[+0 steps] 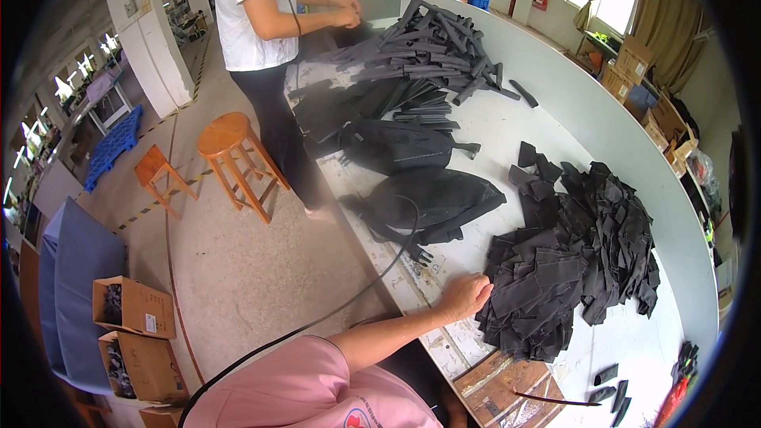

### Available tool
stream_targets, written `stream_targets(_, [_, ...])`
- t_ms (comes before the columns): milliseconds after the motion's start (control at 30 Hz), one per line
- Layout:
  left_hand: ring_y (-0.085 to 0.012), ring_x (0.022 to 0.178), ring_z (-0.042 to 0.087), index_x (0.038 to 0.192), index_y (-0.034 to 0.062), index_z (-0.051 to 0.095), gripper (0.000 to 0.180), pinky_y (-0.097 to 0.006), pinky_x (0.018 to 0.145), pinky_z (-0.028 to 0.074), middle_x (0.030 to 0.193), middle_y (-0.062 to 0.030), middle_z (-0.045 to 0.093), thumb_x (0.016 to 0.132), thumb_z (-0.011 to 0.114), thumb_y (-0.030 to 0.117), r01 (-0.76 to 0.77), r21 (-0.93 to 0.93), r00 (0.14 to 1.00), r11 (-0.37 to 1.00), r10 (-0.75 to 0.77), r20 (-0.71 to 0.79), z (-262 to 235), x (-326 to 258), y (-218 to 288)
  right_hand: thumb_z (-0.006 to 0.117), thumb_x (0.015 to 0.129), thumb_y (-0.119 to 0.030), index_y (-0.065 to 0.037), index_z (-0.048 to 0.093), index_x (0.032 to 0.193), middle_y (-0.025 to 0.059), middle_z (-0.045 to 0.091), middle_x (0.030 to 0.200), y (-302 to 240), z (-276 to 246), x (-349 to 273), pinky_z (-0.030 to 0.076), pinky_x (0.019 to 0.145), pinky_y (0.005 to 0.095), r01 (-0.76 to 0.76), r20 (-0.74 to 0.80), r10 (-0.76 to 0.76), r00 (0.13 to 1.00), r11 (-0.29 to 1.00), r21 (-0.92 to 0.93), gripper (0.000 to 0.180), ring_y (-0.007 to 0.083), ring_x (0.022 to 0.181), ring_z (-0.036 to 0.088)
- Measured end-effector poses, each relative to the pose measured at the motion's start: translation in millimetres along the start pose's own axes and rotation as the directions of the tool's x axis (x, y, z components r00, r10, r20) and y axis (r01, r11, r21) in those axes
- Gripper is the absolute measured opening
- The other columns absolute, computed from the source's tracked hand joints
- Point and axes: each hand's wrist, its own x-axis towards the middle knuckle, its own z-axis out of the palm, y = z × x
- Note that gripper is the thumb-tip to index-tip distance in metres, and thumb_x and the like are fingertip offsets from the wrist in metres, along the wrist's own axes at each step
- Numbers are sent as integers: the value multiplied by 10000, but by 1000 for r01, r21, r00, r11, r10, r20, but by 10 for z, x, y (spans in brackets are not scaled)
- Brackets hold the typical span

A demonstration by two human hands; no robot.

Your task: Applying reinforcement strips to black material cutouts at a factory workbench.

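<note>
My left hand (466, 297) reaches in from the lower edge on a pink-sleeved arm. Its fingers are curled closed at the near left edge of a large heap of flat black fabric pieces (539, 285). Whatever the fingers may hold is hidden. Just beyond the hand lies a black mesh bag (436, 200) with a strap and a black plastic buckle (418, 254). A second black bag (388, 147) rests behind it. My right hand does not show.
A worn wooden board (507, 388) carries a thin dark rod (555, 400); short black tubes (620, 396) lie beside it. Black rolled pieces (436, 43) are piled at the far end, near a co-worker's hands (346, 14). A stool (230, 143) and cartons (135, 309) stand left.
</note>
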Motion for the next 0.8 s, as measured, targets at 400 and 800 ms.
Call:
stream_targets(400, [-308,561,512,641,39,476,169,-391,505,392,597,-115,505,766,541,133,-5,-2,1000,1000,5,3,8,25,10,472,771,-305,-44,510,1096,205,487,1126,34,-18,-6,301,951,413,-7,14,6,1000,1000,8,418,371,1095,411])
stream_targets(800, [-304,562,516,641,39,479,180,-392,507,392,597,-114,512,774,535,147,-6,10,1000,1000,5,21,-14,-3,5,472,771,-303,-45,508,1100,204,484,1133,136,-429,556,295,957,410,34,-61,-37,997,998,-45,420,370,1102,405])
